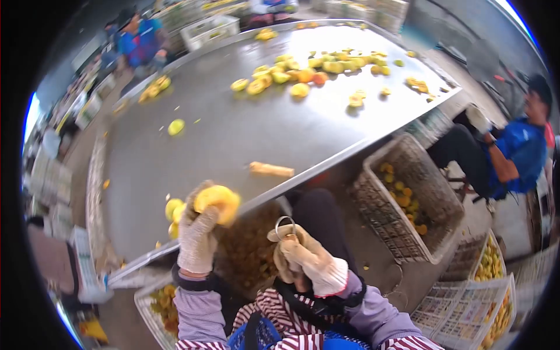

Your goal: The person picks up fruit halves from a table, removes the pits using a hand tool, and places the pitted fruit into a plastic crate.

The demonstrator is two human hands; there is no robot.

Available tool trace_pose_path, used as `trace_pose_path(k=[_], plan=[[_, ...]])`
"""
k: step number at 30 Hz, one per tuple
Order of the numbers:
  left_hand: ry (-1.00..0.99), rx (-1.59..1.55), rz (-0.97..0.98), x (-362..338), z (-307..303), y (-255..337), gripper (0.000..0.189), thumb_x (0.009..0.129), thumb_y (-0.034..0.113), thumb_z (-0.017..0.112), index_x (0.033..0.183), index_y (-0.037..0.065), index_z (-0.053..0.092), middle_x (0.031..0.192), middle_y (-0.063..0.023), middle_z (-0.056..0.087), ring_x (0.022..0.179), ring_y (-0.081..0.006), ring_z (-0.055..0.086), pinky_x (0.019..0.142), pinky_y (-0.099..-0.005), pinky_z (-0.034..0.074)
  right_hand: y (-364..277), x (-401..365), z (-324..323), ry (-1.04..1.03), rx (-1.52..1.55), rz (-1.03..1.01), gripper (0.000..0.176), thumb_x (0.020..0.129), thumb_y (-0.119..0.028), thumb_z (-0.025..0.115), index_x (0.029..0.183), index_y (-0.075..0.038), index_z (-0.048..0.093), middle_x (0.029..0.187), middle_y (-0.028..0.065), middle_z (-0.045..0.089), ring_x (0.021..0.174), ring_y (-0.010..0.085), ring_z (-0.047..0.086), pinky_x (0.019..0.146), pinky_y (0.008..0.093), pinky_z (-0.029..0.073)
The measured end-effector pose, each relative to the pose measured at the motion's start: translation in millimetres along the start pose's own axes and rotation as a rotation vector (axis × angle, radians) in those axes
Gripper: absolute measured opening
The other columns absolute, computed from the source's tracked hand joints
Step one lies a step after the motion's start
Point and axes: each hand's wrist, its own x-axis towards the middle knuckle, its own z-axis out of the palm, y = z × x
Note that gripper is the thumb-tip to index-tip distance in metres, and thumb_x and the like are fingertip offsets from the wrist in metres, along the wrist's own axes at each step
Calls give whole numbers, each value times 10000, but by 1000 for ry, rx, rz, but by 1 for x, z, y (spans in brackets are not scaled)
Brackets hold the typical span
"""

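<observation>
My left hand (197, 240), in a pale work glove, grips a yellow peach (217, 202) above the near edge of the metal table (204, 134). Closed around a small tool with a ring-shaped metal loop (285, 220) is my gloved right hand (312, 259), apart from the fruit and a little to its right; the glove hides most of the handle. Some yellow peach pieces (174, 210) lie on the table just left of my left hand. A light-brown stick-like piece (271, 170), perhaps a wooden handle, rests near the table's front edge.
Many peaches (332, 64) are spread across the table's far side. A crate (402, 233) with fruit stands to the right, near a seated person (519, 146). More fruit crates (466, 303) sit at lower right and lower left. Another person (140, 41) is at the far left.
</observation>
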Motion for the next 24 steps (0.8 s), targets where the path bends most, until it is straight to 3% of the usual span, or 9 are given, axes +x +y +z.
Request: trace_pose_path(k=[1,2,4,7,11,14,18,21,24], plan=[[-61,-2,14,-13,-1,2,666,838,362,824,1345,15,567,1237,-103,634,1012,-231,671,811,-373,603,0,0,5,-52,-36,42,373,1054,-299,482,1306,-24,476,785,69,585,546,102,525,411,197,360],[-112,-189,-128,-29,-5,6,641,838,315,805,1331,-9,554,1267,-163,640,1122,-264,651,943,-368,559,1,0,10,-102,-73,81,375,1052,-300,478,1298,-17,483,755,57,580,521,97,511,409,198,353],[-283,-446,-310,-52,-16,8,630,841,322,797,1319,-16,563,1346,-226,597,1219,-294,604,1046,-405,495,11,3,20,-112,-39,91,319,1014,-235,578,1242,-16,535,733,33,576,523,76,499,465,207,381],[-536,-417,-342,-67,-19,13,634,800,283,837,1301,-16,587,1486,-265,481,1360,-307,487,1159,-440,358,20,9,21,-142,-174,213,320,968,-219,665,1187,0,587,776,-12,556,587,58,495,541,220,406],[-297,-133,-446,-84,-9,42,625,816,312,840,1301,3,595,1459,-177,527,1293,-258,545,1098,-386,433,39,8,18,22,-624,-33,379,898,-265,776,1149,-23,628,873,83,691,701,167,656,690,315,549],[-71,-281,-372,-95,-7,30,585,869,334,791,1296,12,554,1447,-162,537,1234,-247,595,1017,-375,518,24,5,29,83,-1042,-193,377,885,-263,771,1155,-42,627,799,128,673,698,274,680,673,335,544],[27,-445,-351,-96,-7,19,615,869,368,765,1308,28,502,1430,-184,540,1128,-306,660,855,-409,617,23,-8,30,64,-662,6,328,899,-242,706,1146,-37,638,804,134,690,697,238,690,672,340,542],[72,-384,-338,-102,4,17,559,894,343,724,1327,61,510,1385,-175,554,1112,-305,659,932,-425,572,4,-19,47,-19,-776,66,318,903,-245,699,1135,-35,643,762,128,682,656,233,682,644,337,537],[56,-341,-273,-103,9,10,573,947,387,679,1373,51,494,1377,-161,556,1153,-282,634,999,-411,530,15,-18,50,-15,-865,-57,258,897,-239,705,1052,-41,644,679,150,632,593,297,667,570,361,519]])
